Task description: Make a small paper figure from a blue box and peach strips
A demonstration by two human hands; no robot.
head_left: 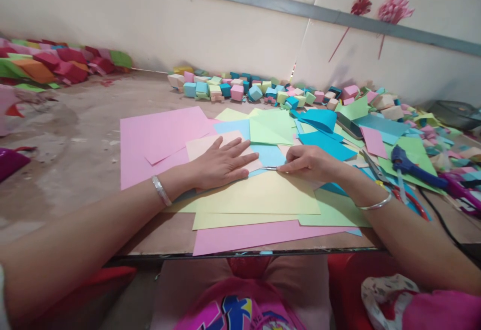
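Note:
My left hand (227, 163) lies flat with its fingers spread on a pale peach paper sheet (199, 148), pressing it onto the paper below. From the right, my right hand (310, 163) grips a slim silver pen-like tool (269, 168); its exact kind is hard to make out. The tool's tip points left, close to the peach sheet's edge and my left fingers. Under and around both hands are layered papers: a yellow sheet (259, 194) in front, a pink sheet (161, 129) at left, a green sheet (272, 127) behind.
At right lie scissors (376, 167) with red-orange handles and a blue glue gun (417, 169). A dark phone-like object (349, 125) rests among blue papers. Many small paper cubes (236, 92) line the wall. Red and green paper pieces (71, 66) are heaped at far left.

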